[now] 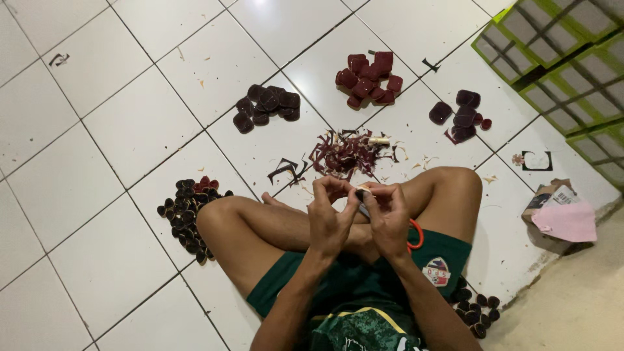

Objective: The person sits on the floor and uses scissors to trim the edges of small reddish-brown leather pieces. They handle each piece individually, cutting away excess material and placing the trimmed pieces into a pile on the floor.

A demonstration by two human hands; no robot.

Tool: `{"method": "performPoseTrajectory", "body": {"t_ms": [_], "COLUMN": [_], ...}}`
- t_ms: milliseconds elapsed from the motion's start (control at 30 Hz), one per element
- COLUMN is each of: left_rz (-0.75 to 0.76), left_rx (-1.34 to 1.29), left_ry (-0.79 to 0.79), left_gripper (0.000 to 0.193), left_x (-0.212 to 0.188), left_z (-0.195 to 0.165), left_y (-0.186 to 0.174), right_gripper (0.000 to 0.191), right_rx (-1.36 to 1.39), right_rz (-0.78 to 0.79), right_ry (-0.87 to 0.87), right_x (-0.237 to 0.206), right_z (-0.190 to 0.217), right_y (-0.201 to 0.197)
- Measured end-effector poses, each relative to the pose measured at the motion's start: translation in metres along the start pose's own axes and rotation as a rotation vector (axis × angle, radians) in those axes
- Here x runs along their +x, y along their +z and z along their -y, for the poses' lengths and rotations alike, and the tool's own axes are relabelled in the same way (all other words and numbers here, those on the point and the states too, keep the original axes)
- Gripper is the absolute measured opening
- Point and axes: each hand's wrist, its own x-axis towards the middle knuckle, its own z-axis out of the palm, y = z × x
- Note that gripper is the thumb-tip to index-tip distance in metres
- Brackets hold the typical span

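Note:
I sit cross-legged on a white tiled floor. My left hand (329, 218) and my right hand (388, 218) are raised together over my lap, fingertips meeting on a small pale piece (361, 192) pinched between them. An orange-handled tool (415, 235) shows behind my right hand. Just beyond my shins lies a heap of dark red scraps (343, 154) with a small pale roll (378, 140) on it.
Piles of rounded leather-like pieces lie around: dark ones (266, 105), red ones (369, 79), purple ones (460, 114), small dark loops (187, 211) by my left knee and more (478, 311) by my right hip. Green crates (565, 65) and a pink paper (565, 221) stand at right.

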Motion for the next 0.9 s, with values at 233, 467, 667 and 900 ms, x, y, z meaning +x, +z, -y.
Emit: {"method": "performPoseTrajectory", "body": {"t_ms": [233, 467, 667, 900], "left_rz": [0.101, 0.126, 0.093, 0.104], "left_rx": [0.153, 0.306, 0.167, 0.222], "left_ry": [0.202, 0.373, 0.221, 0.275], "left_gripper": [0.026, 0.027, 0.029, 0.03], "left_x": [-0.008, -0.021, -0.009, -0.01], "left_z": [0.008, 0.014, 0.015, 0.009], "left_y": [0.0, 0.018, 0.015, 0.013], "right_gripper": [0.021, 0.011, 0.034, 0.02], "right_rx": [0.08, -0.07, -0.001, -0.164], "right_rz": [0.159, -0.043, 0.065, 0.057], "right_ry": [0.246, -0.013, 0.056, 0.073], "right_x": [0.008, 0.008, 0.013, 0.017], "right_z": [0.008, -0.016, 0.001, 0.008], "right_y": [-0.027, -0.022, -0.023, -0.022]}}
